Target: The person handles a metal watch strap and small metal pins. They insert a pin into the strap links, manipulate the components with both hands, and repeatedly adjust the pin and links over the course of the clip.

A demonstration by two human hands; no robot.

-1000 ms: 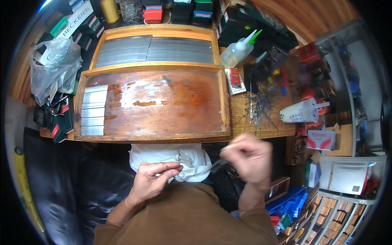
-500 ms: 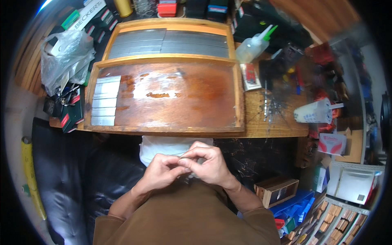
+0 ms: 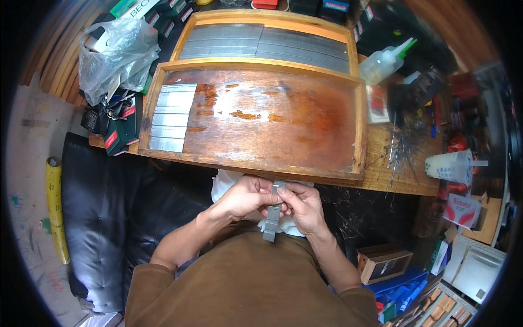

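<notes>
In front of my body, just below the table's near edge, my left hand and my right hand meet, both closed on a grey metal strip. Its stepped, blocky lower end hangs below my fingers, and a short piece shows above them. The fingers cover its middle. A shallow wooden tray lies beyond my hands, with several flat silver-grey strips side by side at its left end. Behind it, a second wooden tray holds rows of grey strips.
To the right stand a squeeze bottle and a plastic drink cup, with thin dark wires between. A clear plastic bag sits at the left, above dark boxes. A black padded seat is below left.
The metal strip, hidden between my fingers earlier, now shows. My hands are a little higher and further right in view. The whole table has shifted right as the view turned.
</notes>
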